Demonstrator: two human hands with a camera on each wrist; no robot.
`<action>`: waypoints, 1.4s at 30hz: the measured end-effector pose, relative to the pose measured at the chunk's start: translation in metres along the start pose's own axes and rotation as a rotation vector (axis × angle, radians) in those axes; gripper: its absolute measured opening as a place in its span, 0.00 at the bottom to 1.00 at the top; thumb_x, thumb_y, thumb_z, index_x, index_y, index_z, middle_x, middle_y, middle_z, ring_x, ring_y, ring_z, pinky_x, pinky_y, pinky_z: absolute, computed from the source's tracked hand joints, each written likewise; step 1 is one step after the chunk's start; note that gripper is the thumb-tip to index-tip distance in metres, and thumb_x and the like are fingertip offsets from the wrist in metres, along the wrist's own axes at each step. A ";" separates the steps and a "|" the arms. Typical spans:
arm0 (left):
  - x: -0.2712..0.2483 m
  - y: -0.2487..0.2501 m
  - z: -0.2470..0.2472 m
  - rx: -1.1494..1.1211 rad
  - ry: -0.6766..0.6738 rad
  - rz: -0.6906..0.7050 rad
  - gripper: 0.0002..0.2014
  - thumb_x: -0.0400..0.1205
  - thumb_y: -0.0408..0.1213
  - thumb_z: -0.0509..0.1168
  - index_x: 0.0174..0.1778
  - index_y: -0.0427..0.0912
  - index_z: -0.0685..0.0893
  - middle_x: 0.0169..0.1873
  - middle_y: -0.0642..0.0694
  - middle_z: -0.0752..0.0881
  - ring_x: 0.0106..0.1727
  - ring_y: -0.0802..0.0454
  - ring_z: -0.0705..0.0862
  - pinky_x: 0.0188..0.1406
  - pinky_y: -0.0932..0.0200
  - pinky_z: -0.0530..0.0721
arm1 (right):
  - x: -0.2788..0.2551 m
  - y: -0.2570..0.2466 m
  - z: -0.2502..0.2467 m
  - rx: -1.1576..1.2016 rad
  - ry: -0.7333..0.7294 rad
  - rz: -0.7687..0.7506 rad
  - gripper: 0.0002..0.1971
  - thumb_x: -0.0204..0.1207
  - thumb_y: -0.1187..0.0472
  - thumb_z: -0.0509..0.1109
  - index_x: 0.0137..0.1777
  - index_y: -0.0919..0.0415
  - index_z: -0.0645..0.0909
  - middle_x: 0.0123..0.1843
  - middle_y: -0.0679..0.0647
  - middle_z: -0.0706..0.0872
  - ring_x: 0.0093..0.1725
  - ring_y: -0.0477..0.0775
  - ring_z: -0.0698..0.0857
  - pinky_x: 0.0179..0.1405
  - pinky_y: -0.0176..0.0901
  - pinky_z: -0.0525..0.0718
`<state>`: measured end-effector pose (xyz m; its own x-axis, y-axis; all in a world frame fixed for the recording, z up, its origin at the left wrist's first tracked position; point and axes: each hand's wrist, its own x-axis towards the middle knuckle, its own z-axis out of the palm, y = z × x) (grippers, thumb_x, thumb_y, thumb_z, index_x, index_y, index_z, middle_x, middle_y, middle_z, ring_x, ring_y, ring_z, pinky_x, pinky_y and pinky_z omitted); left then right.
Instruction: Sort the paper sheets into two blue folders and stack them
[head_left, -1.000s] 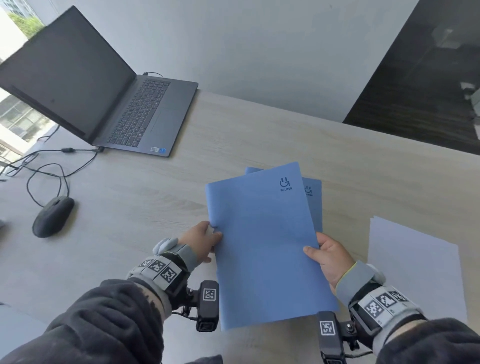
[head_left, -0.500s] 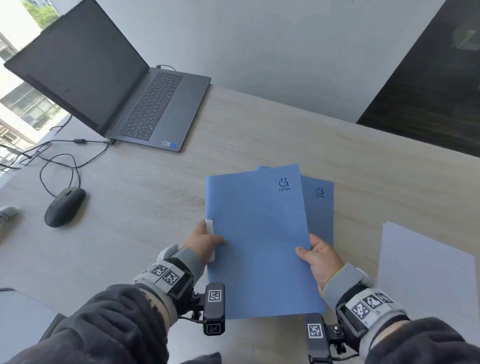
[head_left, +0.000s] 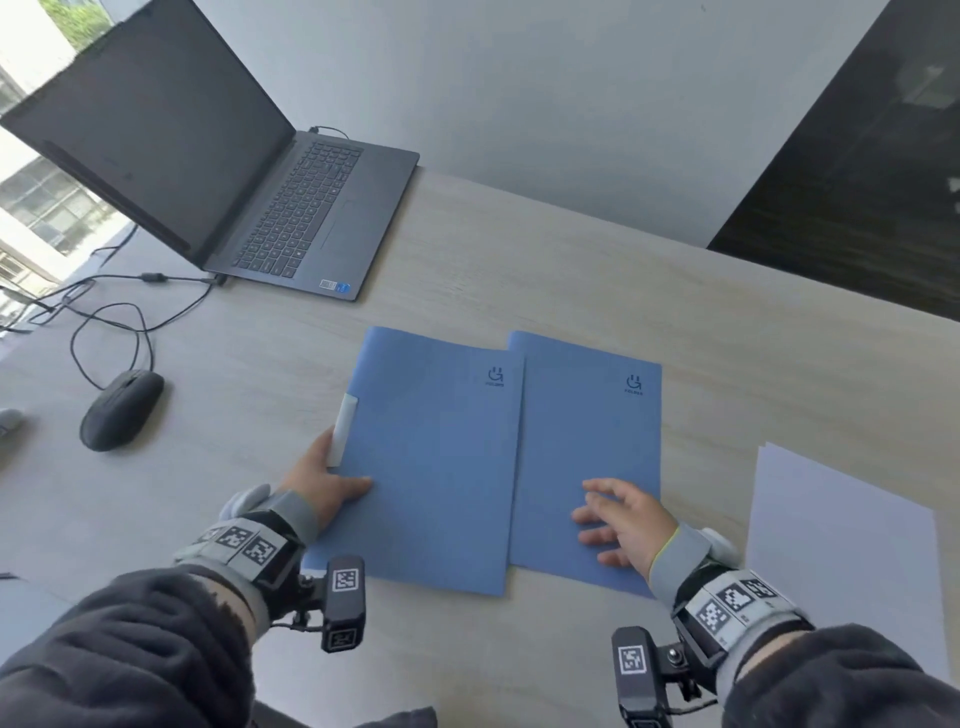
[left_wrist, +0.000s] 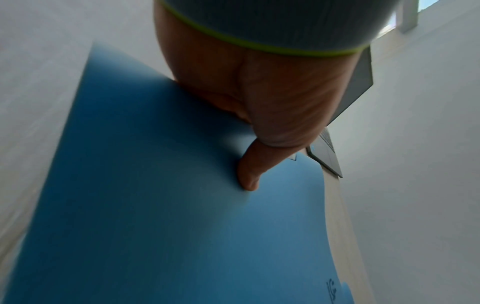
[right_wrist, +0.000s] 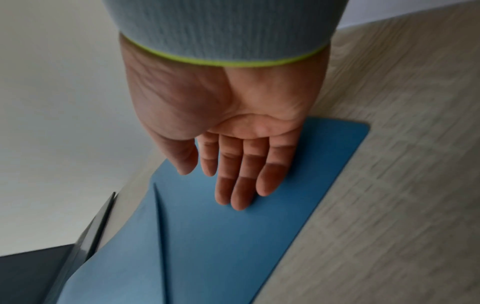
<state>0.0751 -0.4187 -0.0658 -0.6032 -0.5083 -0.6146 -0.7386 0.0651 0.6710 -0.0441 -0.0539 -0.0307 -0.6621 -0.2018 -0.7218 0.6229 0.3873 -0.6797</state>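
Note:
Two blue folders lie side by side on the desk. The left folder (head_left: 436, 467) slightly overlaps the left edge of the right folder (head_left: 592, 431). My left hand (head_left: 332, 473) grips the left folder's left edge, with the thumb (left_wrist: 249, 179) on top of the cover (left_wrist: 155, 205) and the other fingers hidden beneath. A white strip (head_left: 344, 426) sticks out at that edge. My right hand (head_left: 615, 522) rests flat on the right folder (right_wrist: 298, 195), fingers (right_wrist: 239, 185) straight. Loose white paper sheets (head_left: 841, 561) lie to the right of the folders.
An open grey laptop (head_left: 291, 208) stands at the back left with its cable (head_left: 119, 322) trailing over the wooden desk (head_left: 519, 270). A black mouse (head_left: 120, 409) lies at the left. A dark floor drops away beyond the desk's far right edge.
The folder that both hands held over the other one has moved left and now lies beside it. My right hand has let go and rests flat on the uncovered right folder.

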 end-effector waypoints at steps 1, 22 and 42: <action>-0.007 0.010 -0.005 0.054 0.033 0.006 0.40 0.58 0.40 0.81 0.67 0.61 0.77 0.51 0.44 0.92 0.48 0.38 0.91 0.55 0.35 0.88 | 0.000 0.002 -0.004 0.008 0.021 0.007 0.10 0.82 0.57 0.64 0.61 0.54 0.79 0.45 0.56 0.89 0.35 0.55 0.85 0.28 0.40 0.76; -0.055 0.068 0.066 0.599 0.222 0.125 0.32 0.75 0.47 0.68 0.77 0.60 0.67 0.80 0.48 0.60 0.79 0.39 0.62 0.74 0.38 0.71 | -0.026 0.034 -0.077 0.055 0.209 -0.090 0.08 0.81 0.62 0.63 0.52 0.58 0.84 0.40 0.56 0.90 0.32 0.55 0.83 0.26 0.40 0.73; -0.199 0.115 0.387 1.176 -0.492 0.725 0.44 0.68 0.62 0.70 0.79 0.72 0.57 0.85 0.56 0.50 0.86 0.47 0.50 0.80 0.36 0.65 | -0.130 0.184 -0.273 0.323 0.708 -0.135 0.05 0.78 0.55 0.68 0.47 0.47 0.86 0.45 0.44 0.90 0.47 0.47 0.85 0.50 0.42 0.79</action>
<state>-0.0062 0.0219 -0.0273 -0.8026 0.2625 -0.5357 0.0956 0.9430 0.3188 0.0429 0.2888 -0.0265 -0.7806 0.4344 -0.4493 0.5368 0.0980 -0.8380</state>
